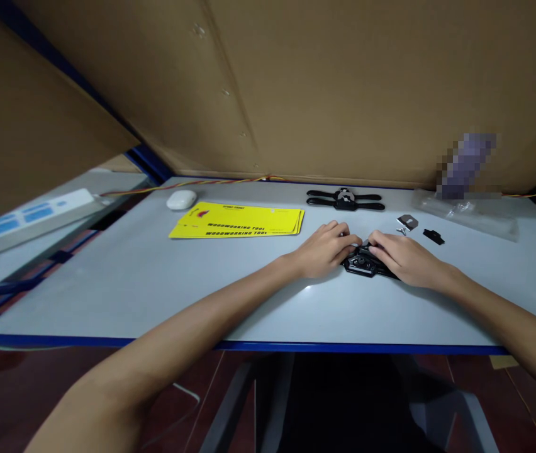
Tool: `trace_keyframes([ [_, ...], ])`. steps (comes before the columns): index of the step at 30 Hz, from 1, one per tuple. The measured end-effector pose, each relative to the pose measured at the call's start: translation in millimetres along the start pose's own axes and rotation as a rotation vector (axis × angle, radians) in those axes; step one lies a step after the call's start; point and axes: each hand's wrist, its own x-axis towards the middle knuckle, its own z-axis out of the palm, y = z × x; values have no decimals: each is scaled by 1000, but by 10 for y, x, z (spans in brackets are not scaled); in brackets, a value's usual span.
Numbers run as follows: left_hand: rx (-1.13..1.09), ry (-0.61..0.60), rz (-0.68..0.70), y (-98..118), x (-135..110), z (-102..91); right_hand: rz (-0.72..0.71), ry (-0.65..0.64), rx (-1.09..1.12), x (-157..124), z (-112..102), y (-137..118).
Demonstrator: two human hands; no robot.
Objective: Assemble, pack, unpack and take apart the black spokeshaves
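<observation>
Both my hands rest on the white table (155, 296) around a black spokeshave body (361, 262). My left hand (325, 250) is curled over its left side, fingers closed on it. My right hand (402, 258) grips its right side, fingertips pressed on the top middle. Most of the tool is hidden under my fingers. A second black spokeshave (345, 200) with both handles showing lies farther back.
Small loose parts lie right of my hands: a grey metal plate (407, 221) and a black piece (433, 236). Yellow woodworking-tool cards (240, 221) and a white earbud case (182, 199) lie at left. A clear plastic bag (470, 212) sits at back right. Cardboard walls surround the table.
</observation>
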Motion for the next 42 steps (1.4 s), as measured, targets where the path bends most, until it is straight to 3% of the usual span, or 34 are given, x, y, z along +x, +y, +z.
trace_keyframes([
  [13,-55,16,-6,19,-13,-16,14,15,110,-31,-49,31],
  [42,-170,20,-6,-13,2,-21,52,-68,89,71,-50,47],
])
